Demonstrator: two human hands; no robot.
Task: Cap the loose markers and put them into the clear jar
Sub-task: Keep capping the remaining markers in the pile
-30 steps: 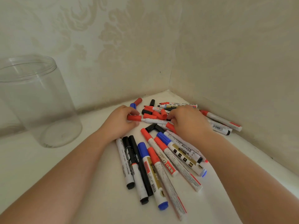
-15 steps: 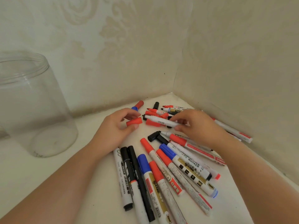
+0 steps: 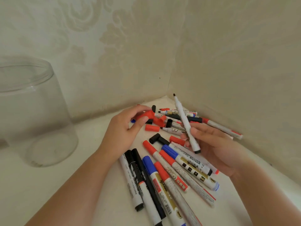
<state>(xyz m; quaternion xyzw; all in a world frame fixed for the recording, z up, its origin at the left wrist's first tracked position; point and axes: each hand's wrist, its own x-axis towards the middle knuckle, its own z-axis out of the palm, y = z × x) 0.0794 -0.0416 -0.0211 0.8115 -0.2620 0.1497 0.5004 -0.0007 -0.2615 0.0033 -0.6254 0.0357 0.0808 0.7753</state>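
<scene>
My right hand (image 3: 216,147) holds an uncapped white marker (image 3: 185,123) tilted upward, its dark tip pointing toward the wall corner. My left hand (image 3: 123,132) pinches a red cap (image 3: 145,115) between thumb and fingers, left of the marker. Several capped markers (image 3: 164,170) with red, blue and black caps lie fanned on the white table below both hands. More markers and loose red caps (image 3: 152,128) and black caps (image 3: 154,138) sit in the corner. The clear jar (image 3: 31,111) stands upright at the far left, nothing visible inside it.
Two patterned beige walls meet in a corner (image 3: 171,88) just behind the pile, closing off the back and right. The white table surface (image 3: 78,185) stretches between the jar and the markers.
My right hand has lifted the white marker off the pile and swung it from lying sideways to pointing up. My left hand still holds the red cap, raised slightly.
</scene>
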